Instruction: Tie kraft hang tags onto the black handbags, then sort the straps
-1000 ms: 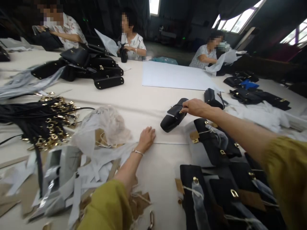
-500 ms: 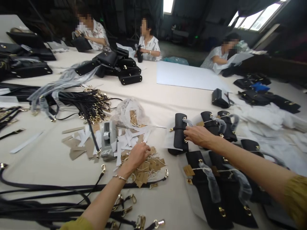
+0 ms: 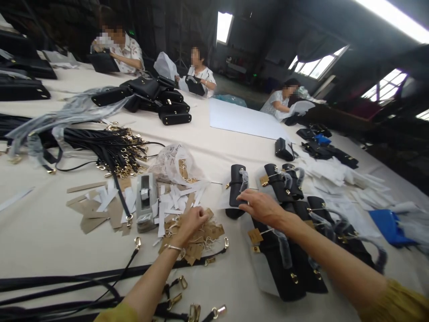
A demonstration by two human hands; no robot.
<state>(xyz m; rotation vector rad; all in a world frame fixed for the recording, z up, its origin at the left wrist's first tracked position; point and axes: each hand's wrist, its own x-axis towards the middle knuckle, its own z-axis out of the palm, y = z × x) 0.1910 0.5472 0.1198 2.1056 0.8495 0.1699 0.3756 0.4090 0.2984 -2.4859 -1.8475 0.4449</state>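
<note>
My left hand [image 3: 191,220] rests with fingers curled on a heap of brown paper tags with strings [image 3: 204,237] in the middle of the cream table [image 3: 47,232]. My right hand [image 3: 259,206] reaches over to a small black bag [image 3: 235,190] lying on white paper, fingers bent at its side. Whether either hand actually grips anything is unclear. A row of similar black bags with gold hardware and tags [image 3: 291,241] runs to the right of that hand.
A grey tape dispenser [image 3: 145,202] and paper scraps lie left of the tags, with a clear plastic bag [image 3: 174,163] behind. Black straps with gold clasps [image 3: 114,150] spread at left and along the near edge. Three people work at the far side beside stacked black bags [image 3: 157,100].
My left hand stays on the brown tags. My right hand has slid from the black bag's front toward its right side. The view swung slightly left.
</note>
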